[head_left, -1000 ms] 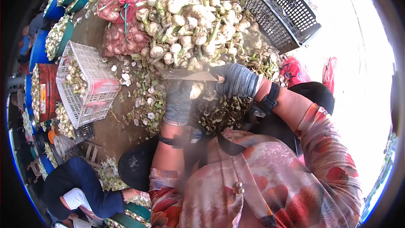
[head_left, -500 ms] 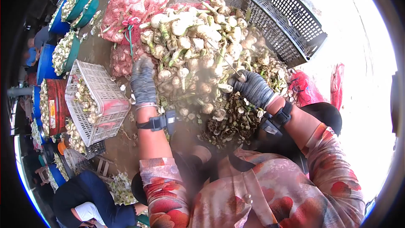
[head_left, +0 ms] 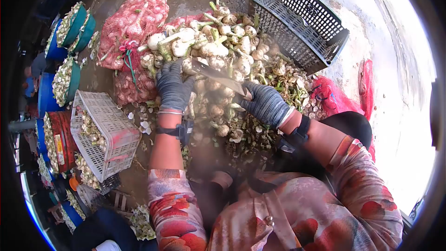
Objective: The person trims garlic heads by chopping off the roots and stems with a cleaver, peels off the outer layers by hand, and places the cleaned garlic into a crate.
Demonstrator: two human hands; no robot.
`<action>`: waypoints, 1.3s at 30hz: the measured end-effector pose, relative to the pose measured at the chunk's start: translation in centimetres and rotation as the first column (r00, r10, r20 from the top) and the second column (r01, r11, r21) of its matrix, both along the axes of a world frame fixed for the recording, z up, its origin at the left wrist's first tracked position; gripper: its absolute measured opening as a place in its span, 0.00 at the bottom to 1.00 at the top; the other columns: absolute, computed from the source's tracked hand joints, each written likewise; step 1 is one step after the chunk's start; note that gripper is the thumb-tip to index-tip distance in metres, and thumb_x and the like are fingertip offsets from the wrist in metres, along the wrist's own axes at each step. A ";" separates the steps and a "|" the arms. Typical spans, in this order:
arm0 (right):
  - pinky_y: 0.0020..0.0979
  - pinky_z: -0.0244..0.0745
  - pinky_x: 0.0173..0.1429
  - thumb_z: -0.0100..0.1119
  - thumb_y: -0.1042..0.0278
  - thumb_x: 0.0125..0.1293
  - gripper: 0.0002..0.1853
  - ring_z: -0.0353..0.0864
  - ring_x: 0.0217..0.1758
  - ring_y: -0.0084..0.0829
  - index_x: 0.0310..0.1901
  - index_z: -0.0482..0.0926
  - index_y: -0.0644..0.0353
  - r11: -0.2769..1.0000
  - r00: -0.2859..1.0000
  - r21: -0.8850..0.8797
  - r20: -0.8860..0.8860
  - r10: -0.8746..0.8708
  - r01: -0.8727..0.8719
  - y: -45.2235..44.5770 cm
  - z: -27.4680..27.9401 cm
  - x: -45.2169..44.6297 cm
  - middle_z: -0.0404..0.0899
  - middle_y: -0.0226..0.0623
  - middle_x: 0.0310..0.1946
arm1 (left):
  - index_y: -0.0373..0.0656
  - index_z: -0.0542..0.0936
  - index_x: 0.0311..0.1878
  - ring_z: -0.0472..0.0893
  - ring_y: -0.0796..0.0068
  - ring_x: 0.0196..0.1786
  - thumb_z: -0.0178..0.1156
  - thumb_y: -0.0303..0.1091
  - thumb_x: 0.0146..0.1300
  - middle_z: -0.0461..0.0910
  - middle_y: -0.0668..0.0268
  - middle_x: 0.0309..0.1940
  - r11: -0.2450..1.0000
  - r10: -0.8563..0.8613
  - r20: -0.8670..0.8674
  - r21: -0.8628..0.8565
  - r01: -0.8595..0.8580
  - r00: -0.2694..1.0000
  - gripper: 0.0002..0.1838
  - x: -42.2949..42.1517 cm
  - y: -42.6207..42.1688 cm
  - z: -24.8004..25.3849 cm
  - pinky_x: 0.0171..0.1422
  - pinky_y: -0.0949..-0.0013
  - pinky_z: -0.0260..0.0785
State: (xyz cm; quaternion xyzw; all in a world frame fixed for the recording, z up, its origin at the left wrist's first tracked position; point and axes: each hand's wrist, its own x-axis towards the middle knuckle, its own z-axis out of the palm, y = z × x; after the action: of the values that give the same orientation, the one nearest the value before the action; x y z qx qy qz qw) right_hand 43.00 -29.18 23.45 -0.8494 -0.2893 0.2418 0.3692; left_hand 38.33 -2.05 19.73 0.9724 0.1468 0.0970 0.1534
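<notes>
My right hand, in a grey knit glove, is closed round the handle of a knife. Its broad blade points up and left over the garlic. My left hand, gloved the same way, is at the left side of the heap with thumb and fingers around a garlic bulb, close to the knife's tip; the fingertips are partly hidden. Bulbs with cut stems make up the garlic heap in front of me. Dark trimmings and loose skins lie below my right hand.
Red mesh bags full of garlic stand at the left of the heap. A black crate is at the back right, red netting below it. A white crate and several filled tubs line the left; a person sits lower left.
My left hand has moved right and inward onto a bulb. The knife in my right hand has turned, its blade now showing broad side. The view has shifted slightly.
</notes>
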 end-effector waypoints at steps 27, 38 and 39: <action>0.46 0.77 0.39 0.60 0.62 0.58 0.13 0.83 0.34 0.50 0.44 0.78 0.55 0.934 0.893 -0.039 0.280 0.352 -0.356 -1.1 0.0 -4.9 0.82 0.48 0.28 | 0.39 0.68 0.59 0.74 0.72 0.53 0.66 0.29 0.59 0.74 0.63 0.52 0.512 0.345 0.193 -0.859 -0.012 0.919 0.26 -15.2 -13.2 6.8 0.60 0.66 0.68; 0.48 0.75 0.35 0.59 0.69 0.52 0.14 0.83 0.32 0.51 0.43 0.76 0.56 0.848 0.802 -0.151 0.274 0.530 -0.509 -0.9 1.3 -6.1 0.80 0.46 0.25 | 0.41 0.78 0.51 0.78 0.57 0.50 0.58 0.35 0.64 0.80 0.57 0.46 0.980 -0.056 0.055 -0.187 0.066 0.997 0.14 -18.0 -10.8 0.0 0.56 0.58 0.69; 0.48 0.75 0.35 0.59 0.69 0.52 0.14 0.83 0.32 0.51 0.43 0.76 0.56 0.848 0.802 -0.152 0.277 0.529 -0.508 -0.8 1.1 -5.8 0.80 0.46 0.25 | 0.41 0.78 0.51 0.78 0.57 0.50 0.58 0.35 0.64 0.80 0.57 0.46 0.980 -0.057 0.058 -0.186 0.067 0.997 0.14 -17.7 -10.9 -0.1 0.56 0.58 0.69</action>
State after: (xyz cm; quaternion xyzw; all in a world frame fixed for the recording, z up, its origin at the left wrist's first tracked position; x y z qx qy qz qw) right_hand 37.22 -30.03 24.53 -0.7773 -0.5558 0.2076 0.2090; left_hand 20.60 -12.96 19.67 0.9548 0.1208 0.1033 0.2511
